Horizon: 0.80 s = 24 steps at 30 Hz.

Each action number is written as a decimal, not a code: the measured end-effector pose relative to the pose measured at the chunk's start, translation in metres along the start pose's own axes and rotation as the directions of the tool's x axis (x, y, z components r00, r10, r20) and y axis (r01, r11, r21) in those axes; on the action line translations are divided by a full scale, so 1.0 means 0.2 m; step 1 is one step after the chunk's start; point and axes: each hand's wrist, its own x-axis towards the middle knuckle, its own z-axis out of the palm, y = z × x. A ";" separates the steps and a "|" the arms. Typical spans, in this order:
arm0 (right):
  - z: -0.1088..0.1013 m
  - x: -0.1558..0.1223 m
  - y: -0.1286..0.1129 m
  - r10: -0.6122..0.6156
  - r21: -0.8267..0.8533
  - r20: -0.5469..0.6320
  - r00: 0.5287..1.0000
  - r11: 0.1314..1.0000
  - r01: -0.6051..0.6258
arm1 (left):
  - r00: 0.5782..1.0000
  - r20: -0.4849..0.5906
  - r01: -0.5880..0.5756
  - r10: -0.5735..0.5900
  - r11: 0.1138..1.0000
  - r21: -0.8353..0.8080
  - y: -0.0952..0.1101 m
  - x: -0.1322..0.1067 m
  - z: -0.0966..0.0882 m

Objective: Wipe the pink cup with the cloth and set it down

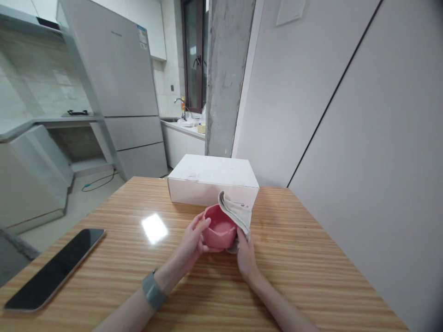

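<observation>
A pink bowl [218, 230] sits just above the wooden table [311, 276], held between both hands. My left hand [192, 244] is wrapped round its left side, thumb on the rim. My right hand [245, 258] grips a grey cloth [238, 213] that is draped over the bowl's right rim and side. The cloth hides the right-hand fingers and part of the bowl. A grey band is on my left wrist.
A white flat box [212, 177] lies on the table right behind the bowl. A black phone [55, 269] lies near the table's left edge. A white wall runs along the right; a fridge [117, 87] and kitchen counters stand beyond the table.
</observation>
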 end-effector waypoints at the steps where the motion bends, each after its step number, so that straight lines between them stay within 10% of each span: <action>1: 0.00 -0.02 0.01 -0.019 -0.018 0.024 1.000 1.000 0.019 | 1.000 -0.008 -0.025 0.025 1.000 -0.017 -0.01 0.00 0.00; 7: -0.02 -0.04 0.02 -0.109 -0.069 0.164 0.980 0.990 0.121 | 0.993 0.047 -0.105 0.107 0.993 -0.057 -0.03 0.02 -0.03; 14: -0.12 0.11 -0.12 0.080 -0.153 0.315 0.946 0.988 -0.032 | 0.992 -0.064 -0.112 0.112 0.994 0.010 -0.01 0.02 -0.03; 24: -0.07 0.12 -0.11 0.258 0.100 0.210 0.943 0.954 -0.283 | 0.968 0.237 0.097 -0.083 0.994 -0.048 0.00 -0.01 -0.02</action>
